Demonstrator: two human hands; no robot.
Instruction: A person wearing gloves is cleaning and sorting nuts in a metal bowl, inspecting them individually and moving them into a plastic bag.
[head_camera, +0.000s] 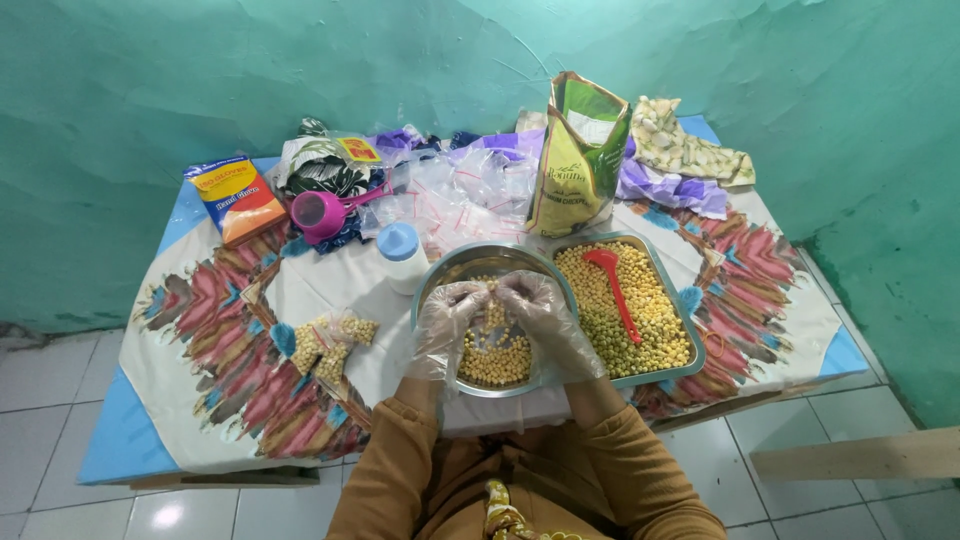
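While over round bowl (440, 272), left hand (447, 325) and right hand (545, 320) pinch small bag (492, 318) between them.

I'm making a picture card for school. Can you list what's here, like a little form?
Left hand: left hand in a clear glove, holding a small clear bag of chickpeas
Right hand: right hand, gloved, on the same bag
Under hands: round metal bowl
Beside it: metal tray with red scoop
Behind: green pouch

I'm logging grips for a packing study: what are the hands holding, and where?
Both gloved hands, left and right, pinch the top edge of a small clear bag over the bowl.
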